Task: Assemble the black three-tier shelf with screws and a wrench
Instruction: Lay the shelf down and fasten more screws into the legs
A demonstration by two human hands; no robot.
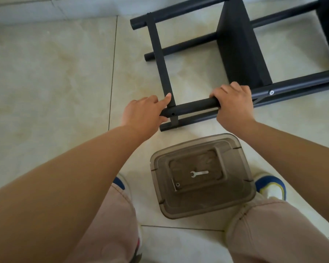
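Head view: the shelf [239,50] lies on its side on the floor; the right hand [233,103] grips its near post [196,106], the left hand [143,112] pinches the post's end. An empty screw hole [172,114] may drift out of line, since the wrench [198,173] sits apart in the box [234,147].

Your arms both extended forward. Left hand [143,112] curled, index finger straight; right hand [233,104] fist-curled, knuckles up.

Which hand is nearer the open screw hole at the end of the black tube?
Left. The left hand grips the tube end right beside the screw hole; the right hand grips the same black metal tube farther along.
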